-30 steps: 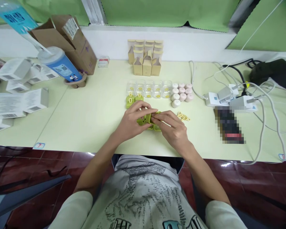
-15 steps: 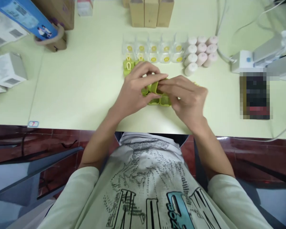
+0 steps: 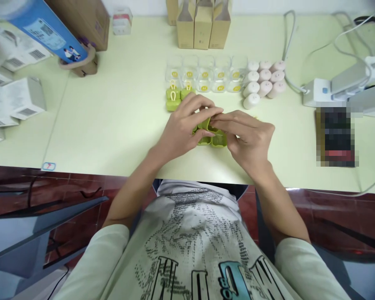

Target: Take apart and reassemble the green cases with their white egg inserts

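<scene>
My left hand (image 3: 190, 121) pinches a small green plastic cap (image 3: 203, 124) between thumb and fingers, its hollow side turned to the right. The fingertips of my right hand (image 3: 246, 133) reach into the cap's opening; whether they hold a small part there is hidden. Under both hands sit several more hollow green caps (image 3: 219, 140), partly covered. Beyond my left hand stand green caps with pale loops (image 3: 173, 100). Behind them are rows of clear cups with yellow round stickers (image 3: 204, 79), and to their right several white and pale pink cylinders (image 3: 265, 79).
Cardboard boxes (image 3: 203, 31) stand at the back. On the left are white boxes (image 3: 28, 98), a blue cylinder (image 3: 54, 35) in a brown holder (image 3: 87, 64) and a small carton (image 3: 122, 21). A white device with cables (image 3: 323, 89) and a blurred dark object (image 3: 336, 135) lie right.
The whole view has shifted, so the table appears slightly lower. Both hands keep nearly the same grip on the green cap, with only slight finger movement.
</scene>
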Demonstrator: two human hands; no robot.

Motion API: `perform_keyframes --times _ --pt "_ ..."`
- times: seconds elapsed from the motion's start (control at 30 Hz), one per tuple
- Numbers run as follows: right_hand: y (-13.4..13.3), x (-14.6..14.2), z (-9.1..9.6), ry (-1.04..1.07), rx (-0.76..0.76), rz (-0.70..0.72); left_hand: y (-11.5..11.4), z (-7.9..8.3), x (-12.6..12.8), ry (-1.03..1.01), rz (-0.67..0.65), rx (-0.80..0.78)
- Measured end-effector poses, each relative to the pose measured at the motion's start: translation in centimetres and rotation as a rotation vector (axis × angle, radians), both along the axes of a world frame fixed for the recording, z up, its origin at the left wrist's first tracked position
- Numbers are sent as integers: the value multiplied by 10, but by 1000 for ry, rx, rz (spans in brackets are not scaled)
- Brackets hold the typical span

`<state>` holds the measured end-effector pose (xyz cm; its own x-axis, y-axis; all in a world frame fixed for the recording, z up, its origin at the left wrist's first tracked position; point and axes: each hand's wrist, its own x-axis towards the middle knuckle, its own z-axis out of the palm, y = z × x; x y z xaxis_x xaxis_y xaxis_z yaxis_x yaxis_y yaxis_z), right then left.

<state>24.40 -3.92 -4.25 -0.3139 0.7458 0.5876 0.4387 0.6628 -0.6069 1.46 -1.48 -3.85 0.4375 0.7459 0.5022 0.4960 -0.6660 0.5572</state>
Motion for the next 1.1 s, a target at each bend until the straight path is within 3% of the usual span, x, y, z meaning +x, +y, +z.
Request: perform_keyframes --times 0.23,0.4,0.73,0.9,1.1 --pt "2 3 4 -31 97 -39 3 -3 1 -33 -72 120" --pt "1 -2 2 20 79 -23 0 -2 2 -7 9 5" --pt "2 -2 1 25 62 2 -5 3 5 -65 -6 -40" --pt "2 -2 -1 -40 93 -60 -5 3 8 -85 37 -123" --pt "3 -2 -5 -33 39 1 -6 2 10 -90 35 -140"
